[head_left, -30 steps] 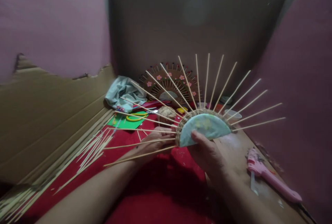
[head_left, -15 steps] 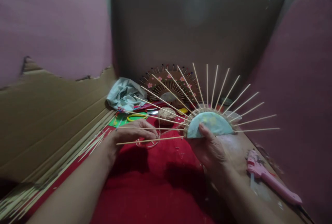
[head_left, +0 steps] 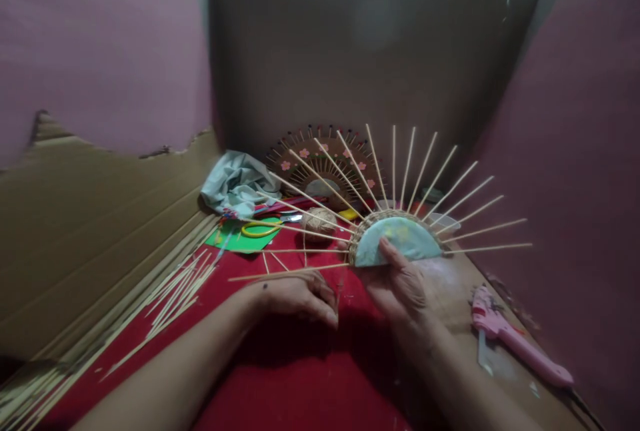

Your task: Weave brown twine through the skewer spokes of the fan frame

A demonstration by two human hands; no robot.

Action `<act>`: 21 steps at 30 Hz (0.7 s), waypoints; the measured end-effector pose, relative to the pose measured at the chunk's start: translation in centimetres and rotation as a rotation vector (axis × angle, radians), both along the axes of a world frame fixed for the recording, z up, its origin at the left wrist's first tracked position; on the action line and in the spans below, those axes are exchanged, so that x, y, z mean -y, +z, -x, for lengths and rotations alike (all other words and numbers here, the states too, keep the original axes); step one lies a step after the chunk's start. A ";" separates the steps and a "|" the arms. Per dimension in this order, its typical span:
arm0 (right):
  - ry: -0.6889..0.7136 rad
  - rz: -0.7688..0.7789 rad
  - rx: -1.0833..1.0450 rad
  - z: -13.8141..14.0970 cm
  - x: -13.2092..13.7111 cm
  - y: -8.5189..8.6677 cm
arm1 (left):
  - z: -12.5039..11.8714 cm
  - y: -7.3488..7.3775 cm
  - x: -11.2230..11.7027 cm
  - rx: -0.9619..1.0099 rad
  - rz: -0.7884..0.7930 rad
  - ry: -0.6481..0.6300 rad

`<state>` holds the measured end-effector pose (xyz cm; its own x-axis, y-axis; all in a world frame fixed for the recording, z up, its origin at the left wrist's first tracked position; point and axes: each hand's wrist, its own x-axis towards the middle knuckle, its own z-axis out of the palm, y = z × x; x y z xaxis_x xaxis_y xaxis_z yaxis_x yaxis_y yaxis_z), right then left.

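My right hand [head_left: 400, 284] grips a half-round piece covered in light blue fabric [head_left: 415, 244], its thumb on the front face. Woven twine [head_left: 373, 219] edges the curve, and thin wooden sticks [head_left: 393, 164] fan out from it. Below the lowest left stick is my left hand [head_left: 305, 294], its fingers closed and pinching a strand of twine [head_left: 338, 294], partly hidden by the fingers. Behind the sticks sits a ball of twine [head_left: 320, 221], with a strand hanging down from it.
Loose sticks [head_left: 183, 288] lie on the red cloth [head_left: 280, 378] at left. Yellow-handled scissors [head_left: 260, 226] rest on green paper [head_left: 235, 238]. A pink glue gun [head_left: 520, 341] lies at right. A flowered fan-shaped piece [head_left: 320, 158] and crumpled pale cloth [head_left: 237, 181] are behind.
My left hand has moved right and toward me, from behind the lowest left sticks to below them. My right hand still holds the half-round piece in nearly the same place.
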<state>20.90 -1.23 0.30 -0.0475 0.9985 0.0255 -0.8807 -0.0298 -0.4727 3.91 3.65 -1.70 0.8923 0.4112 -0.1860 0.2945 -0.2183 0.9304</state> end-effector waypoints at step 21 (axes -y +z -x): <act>-0.176 0.084 0.000 -1.8 -2.9 0.2 | 5.9 2.2 -3.5 0.089 -0.014 0.506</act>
